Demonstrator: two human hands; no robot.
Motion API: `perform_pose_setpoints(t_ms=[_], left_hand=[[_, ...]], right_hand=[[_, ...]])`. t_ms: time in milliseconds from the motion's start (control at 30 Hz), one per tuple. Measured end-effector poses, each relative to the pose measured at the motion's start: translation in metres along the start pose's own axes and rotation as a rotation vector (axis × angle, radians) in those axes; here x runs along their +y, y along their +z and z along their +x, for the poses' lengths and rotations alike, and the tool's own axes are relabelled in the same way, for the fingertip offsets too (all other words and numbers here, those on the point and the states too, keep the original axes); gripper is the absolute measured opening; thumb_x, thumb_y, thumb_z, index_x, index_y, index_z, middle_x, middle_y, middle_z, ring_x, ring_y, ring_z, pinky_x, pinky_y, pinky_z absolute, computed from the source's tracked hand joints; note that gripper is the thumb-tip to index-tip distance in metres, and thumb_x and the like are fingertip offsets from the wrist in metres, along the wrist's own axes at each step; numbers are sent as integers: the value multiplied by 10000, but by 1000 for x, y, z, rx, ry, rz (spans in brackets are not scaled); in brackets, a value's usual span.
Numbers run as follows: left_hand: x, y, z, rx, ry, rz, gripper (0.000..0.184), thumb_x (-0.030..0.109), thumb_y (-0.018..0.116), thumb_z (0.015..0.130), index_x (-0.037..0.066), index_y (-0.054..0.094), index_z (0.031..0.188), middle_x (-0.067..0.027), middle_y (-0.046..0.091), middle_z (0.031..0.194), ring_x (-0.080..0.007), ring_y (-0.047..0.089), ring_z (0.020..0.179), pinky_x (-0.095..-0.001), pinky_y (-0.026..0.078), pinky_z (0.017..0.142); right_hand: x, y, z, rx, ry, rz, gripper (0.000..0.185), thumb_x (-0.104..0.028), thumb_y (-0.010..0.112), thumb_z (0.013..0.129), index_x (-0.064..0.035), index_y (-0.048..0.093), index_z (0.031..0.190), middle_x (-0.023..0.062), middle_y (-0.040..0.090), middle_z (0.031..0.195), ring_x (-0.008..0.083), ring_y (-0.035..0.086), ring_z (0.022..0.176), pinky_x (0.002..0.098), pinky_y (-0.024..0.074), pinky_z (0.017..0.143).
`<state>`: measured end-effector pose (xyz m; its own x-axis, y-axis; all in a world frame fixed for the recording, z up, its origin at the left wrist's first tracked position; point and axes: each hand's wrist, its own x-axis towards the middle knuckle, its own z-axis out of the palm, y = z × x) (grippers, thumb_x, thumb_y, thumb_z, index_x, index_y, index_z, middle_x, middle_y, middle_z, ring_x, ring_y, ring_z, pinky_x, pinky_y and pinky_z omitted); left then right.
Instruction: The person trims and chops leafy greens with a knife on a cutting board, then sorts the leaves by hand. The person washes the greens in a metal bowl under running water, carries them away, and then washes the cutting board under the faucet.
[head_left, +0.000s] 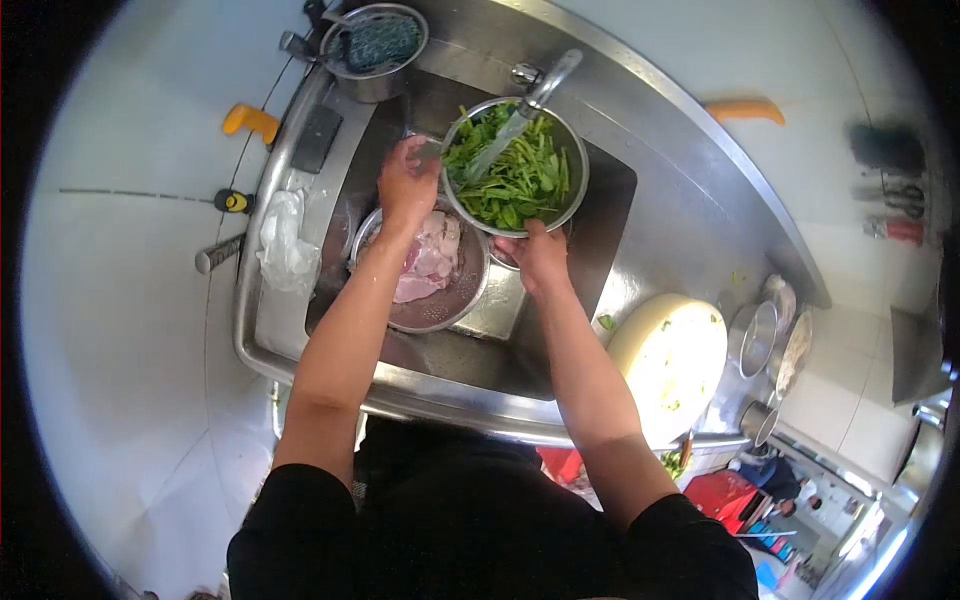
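A metal bowl full of leafy green vegetables is up over the sink, under the tap, with water running onto the leaves. My right hand grips the bowl's near rim, thumb at the edge and fingers underneath. At the bowl's left side my left hand is cupped with its fingers apart; whether it touches the bowl is hard to tell. Below my left forearm, a perforated metal colander holds pieces of raw pale-pink meat. It sits in the sink.
A metal pot with a scouring pad stands at the sink's far left corner. A white plastic bag lies on the left ledge. On the right is a round chopping board with green scraps, and metal bowls beyond it.
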<state>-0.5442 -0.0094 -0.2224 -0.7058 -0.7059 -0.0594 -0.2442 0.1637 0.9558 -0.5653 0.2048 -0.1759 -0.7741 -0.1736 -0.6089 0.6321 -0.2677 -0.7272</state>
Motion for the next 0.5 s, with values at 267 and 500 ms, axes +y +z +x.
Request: perform_pose_setpoints(t_ms=[267,500], left_hand=[[76,-2,-15,-293,148,72,336,306,505,949,34,701,941,-106,687,720,-232,672,681,-330,509,681],[84,39,30,-901,-187,225,430,416,492,970,39,692,914,-37,620,680,-139,579,647,-309,465,631]], right_hand=[[16,7,-29,-64,49,-164,365,-68,404,951,28,391,1304,195,597,1130,279,677,856,349,626,607],[30,-23,-76,55,139,-183,359,-96,427,966,76,394,1280,217,614,1079,297,686,813,346,632,592]])
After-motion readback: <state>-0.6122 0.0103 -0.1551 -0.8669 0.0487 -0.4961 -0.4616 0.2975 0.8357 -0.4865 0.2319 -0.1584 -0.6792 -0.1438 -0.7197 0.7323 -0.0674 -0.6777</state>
